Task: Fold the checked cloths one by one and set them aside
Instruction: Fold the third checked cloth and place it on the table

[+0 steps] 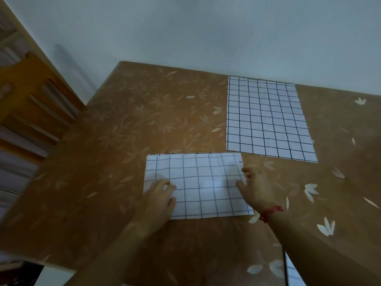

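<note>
A white cloth with a dark check (204, 182) lies folded in half on the brown leaf-patterned table (144, 124), right in front of me. My left hand (159, 198) rests flat on its left part, fingers spread. My right hand (254, 186), a red thread on its wrist, touches the cloth's right edge with curled fingers; whether it pinches the edge is unclear. A second checked cloth (268, 118) lies flat and spread out at the back right, near the wall.
The table's far edge meets a pale wall (206, 34). A wooden frame with slats (31, 104) stands to the left of the table. A dark cable (285, 265) hangs at the table's near edge, bottom right.
</note>
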`<action>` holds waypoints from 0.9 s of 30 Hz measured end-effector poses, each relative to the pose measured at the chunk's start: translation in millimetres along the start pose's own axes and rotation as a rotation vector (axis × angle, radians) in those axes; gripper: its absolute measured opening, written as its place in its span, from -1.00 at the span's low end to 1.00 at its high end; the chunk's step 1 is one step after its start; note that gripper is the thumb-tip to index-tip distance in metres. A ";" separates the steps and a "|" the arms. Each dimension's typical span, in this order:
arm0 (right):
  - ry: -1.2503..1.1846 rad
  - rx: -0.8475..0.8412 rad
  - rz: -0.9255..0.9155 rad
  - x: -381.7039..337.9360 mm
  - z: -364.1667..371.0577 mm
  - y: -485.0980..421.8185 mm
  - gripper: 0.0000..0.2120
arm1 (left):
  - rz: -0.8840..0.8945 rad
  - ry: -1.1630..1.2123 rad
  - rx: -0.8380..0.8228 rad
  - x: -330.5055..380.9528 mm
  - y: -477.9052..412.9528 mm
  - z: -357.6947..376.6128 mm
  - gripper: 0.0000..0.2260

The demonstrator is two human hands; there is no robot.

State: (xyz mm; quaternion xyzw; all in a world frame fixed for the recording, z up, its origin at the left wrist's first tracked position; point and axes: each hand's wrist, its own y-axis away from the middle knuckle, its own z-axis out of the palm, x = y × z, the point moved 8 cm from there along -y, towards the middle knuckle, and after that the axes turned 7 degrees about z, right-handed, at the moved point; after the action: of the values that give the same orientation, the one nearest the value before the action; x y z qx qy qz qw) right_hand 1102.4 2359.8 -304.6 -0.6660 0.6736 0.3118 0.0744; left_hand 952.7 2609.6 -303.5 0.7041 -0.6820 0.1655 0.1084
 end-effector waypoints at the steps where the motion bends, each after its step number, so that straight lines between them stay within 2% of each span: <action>1: 0.055 -0.001 -0.032 -1.0 6.0 5.7 -0.56 | 0.018 -0.008 -0.027 9.0 8.5 8.7 -0.76; 5: 0.311 -0.061 -0.300 -13.9 42.8 51.9 -0.51 | 0.113 -0.059 -0.137 44.4 38.1 37.3 -0.70; 7: 0.424 -0.083 -0.391 -12.7 61.9 74.4 -0.47 | 0.102 -0.121 -0.197 48.4 46.3 49.4 -0.64; 11: 0.571 -0.142 -0.373 7.3 84.6 89.1 -0.41 | 0.080 -0.185 -0.282 41.6 53.4 66.1 -0.56; 16: 0.611 -0.057 -0.416 2.0 85.8 93.5 -0.43 | 0.115 -0.187 -0.253 46.3 56.3 61.8 -0.54; 22: 0.585 -0.074 -0.701 -31.4 120.3 128.2 -0.44 | 0.163 -0.172 -0.169 59.2 56.6 61.9 -0.54; 27: 0.628 -0.144 -0.644 -25.5 136.5 132.4 -0.41 | 0.129 -0.179 -0.230 48.1 67.6 69.5 -0.52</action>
State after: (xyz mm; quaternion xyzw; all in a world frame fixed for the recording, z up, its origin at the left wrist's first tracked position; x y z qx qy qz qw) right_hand 937.0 2441.6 -357.4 -0.9073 0.3987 0.1016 -0.0868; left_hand 891.9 2535.7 -354.1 0.6539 -0.7470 0.0298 0.1163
